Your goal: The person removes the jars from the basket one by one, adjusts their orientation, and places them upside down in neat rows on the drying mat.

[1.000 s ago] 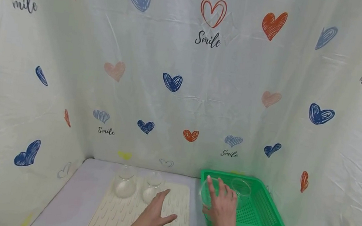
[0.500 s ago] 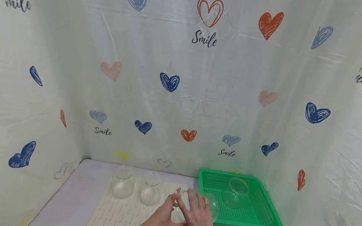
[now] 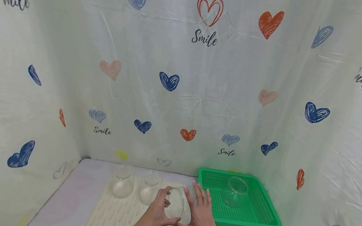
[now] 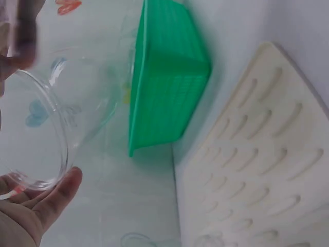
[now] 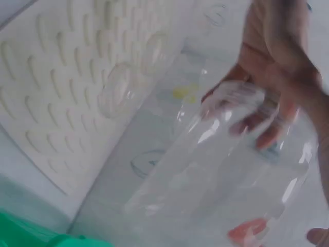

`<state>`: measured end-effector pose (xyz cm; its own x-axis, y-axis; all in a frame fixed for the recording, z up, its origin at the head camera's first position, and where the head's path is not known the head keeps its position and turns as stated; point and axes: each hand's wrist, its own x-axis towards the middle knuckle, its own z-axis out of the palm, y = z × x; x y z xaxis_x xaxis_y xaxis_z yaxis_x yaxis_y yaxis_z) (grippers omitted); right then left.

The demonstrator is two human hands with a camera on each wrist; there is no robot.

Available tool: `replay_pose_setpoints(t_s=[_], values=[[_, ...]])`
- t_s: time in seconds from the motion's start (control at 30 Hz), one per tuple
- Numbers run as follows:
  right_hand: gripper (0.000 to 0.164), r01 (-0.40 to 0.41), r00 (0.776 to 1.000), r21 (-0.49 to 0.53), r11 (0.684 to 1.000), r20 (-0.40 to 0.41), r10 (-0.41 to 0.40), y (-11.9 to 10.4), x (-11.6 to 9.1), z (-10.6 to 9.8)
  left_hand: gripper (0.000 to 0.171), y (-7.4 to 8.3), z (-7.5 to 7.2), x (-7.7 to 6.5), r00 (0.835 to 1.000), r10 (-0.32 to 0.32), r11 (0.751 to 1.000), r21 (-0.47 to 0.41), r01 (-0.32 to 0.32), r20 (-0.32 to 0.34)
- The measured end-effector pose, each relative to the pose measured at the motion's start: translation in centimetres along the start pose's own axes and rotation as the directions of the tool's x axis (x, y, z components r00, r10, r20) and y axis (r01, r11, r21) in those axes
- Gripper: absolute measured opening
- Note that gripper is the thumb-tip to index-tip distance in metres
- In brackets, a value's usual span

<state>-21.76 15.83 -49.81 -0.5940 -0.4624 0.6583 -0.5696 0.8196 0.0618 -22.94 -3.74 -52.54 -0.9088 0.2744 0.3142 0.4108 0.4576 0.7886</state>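
Observation:
Low over the right side of the ribbed cream mat (image 3: 109,215), both hands hold a clear glass cup (image 3: 175,203) tilted on its side. Its round rim faces left. My left hand (image 3: 154,212) grips the rim end, fingers curled at the top and thumb below. On the other end, my right hand (image 3: 201,216) holds the cup's body between thumb and index finger, its other fingers stretched upward. The left wrist view shows the cup's thick rim (image 4: 64,139) with fingertips against it. In the right wrist view the transparent body (image 5: 216,170) fills the foreground.
Two clear rounded glasses, one at left (image 3: 122,186) and one beside it (image 3: 149,191), stand at the mat's back. A green basket (image 3: 245,224) on the right contains another clear cup (image 3: 236,192). A heart-printed curtain (image 3: 201,108) surrounds the table.
My right hand has brought the cup left out of the basket area to my left hand. The left hand, earlier open above the mat, now grips the rim, and the cup has turned.

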Motion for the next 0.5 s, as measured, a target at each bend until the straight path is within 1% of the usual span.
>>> replay_pose_setpoints(t_s=[0.03, 0.07, 0.1, 0.13, 0.17, 0.2, 0.23, 0.27, 0.3, 0.33, 0.37, 0.4, 0.43, 0.47, 0.5], values=[[0.124, -0.062, 0.998, 0.102, 0.993, 0.015, 0.061, 0.3, 0.1, -0.1, 0.095, -0.1, -0.2, 0.0, 1.0, -0.003, 1.0, 0.003, 0.003, -0.025], [0.123, -0.134, 0.991, 0.202, 0.97, 0.038, 0.129, 0.7, 0.2, -0.2, 0.095, -0.3, -0.4, 0.0, 0.999, -0.002, 1.0, 0.006, 0.002, -0.051], [0.121, -0.22, 0.976, 0.305, 0.927, 0.074, 0.207, 1.1, 0.2, -0.1, 0.095, -0.4, -0.5, 0.0, 0.997, 0.002, 1.0, -0.004, -0.002, -0.074], [0.118, -0.313, 0.95, 0.399, 0.862, 0.117, 0.29, 1.5, 0.3, 0.0, 0.095, -0.4, -0.7, 0.0, 0.996, 0.003, 1.0, -0.015, -0.004, -0.093], [0.114, -0.402, 0.914, 0.487, 0.775, 0.16, 0.373, 1.8, 0.4, 0.0, 0.094, -0.5, -0.8, -0.1, 0.994, 0.003, 1.0, -0.029, -0.006, -0.107], [0.108, -0.491, 0.865, 0.559, 0.668, 0.218, 0.453, 2.1, 0.5, 0.1, 0.094, -0.5, -1.0, -0.1, 0.993, 0.007, 0.999, -0.037, -0.011, -0.116], [0.101, -0.566, 0.808, 0.622, 0.542, 0.287, 0.515, 2.3, 0.6, 0.3, 0.094, -0.5, -1.0, -0.1, 0.993, 0.012, 0.999, -0.05, -0.018, -0.12], [0.095, -0.618, 0.752, 0.673, 0.405, 0.357, 0.555, 2.5, 0.7, 0.3, 0.094, -0.5, -1.1, -0.2, 0.993, 0.017, 0.998, -0.065, -0.025, -0.121], [0.089, -0.649, 0.703, 0.71, 0.271, 0.425, 0.57, 2.7, 0.8, 0.4, 0.094, -0.4, -1.0, -0.3, 0.993, 0.021, 0.996, -0.084, -0.031, -0.118], [0.085, -0.666, 0.662, 0.731, 0.147, 0.488, 0.569, 2.8, 1.0, 0.4, 0.094, -0.3, -1.0, -0.4, 0.993, 0.027, 0.995, -0.095, -0.038, -0.114], [0.084, -0.676, 0.63, 0.736, 0.037, 0.551, 0.547, 2.8, 1.1, 0.3, 0.095, -0.2, -0.9, -0.4, 0.993, 0.035, 0.993, -0.106, -0.047, -0.111], [0.085, -0.681, 0.609, 0.73, -0.056, 0.607, 0.511, 2.9, 1.1, 0.3, 0.095, -0.1, -0.8, -0.5, 0.993, 0.045, 0.992, -0.109, -0.057, -0.109], [0.086, -0.682, 0.595, 0.718, -0.136, 0.654, 0.468, 3.0, 1.1, 0.3, 0.096, -0.1, -0.7, -0.6, 0.993, 0.052, 0.992, -0.106, -0.063, -0.107], [0.09, -0.685, 0.587, 0.702, -0.193, 0.689, 0.424, 3.0, 1.1, 0.3, 0.096, 0.0, -0.7, -0.6, 0.992, 0.063, 0.993, -0.097, -0.074, -0.109], [0.091, -0.681, 0.591, 0.693, -0.236, 0.711, 0.381, 3.1, 1.1, 0.4, 0.096, 0.0, -0.6, -0.7, 0.991, 0.068, 0.993, -0.09, -0.078, -0.112]])
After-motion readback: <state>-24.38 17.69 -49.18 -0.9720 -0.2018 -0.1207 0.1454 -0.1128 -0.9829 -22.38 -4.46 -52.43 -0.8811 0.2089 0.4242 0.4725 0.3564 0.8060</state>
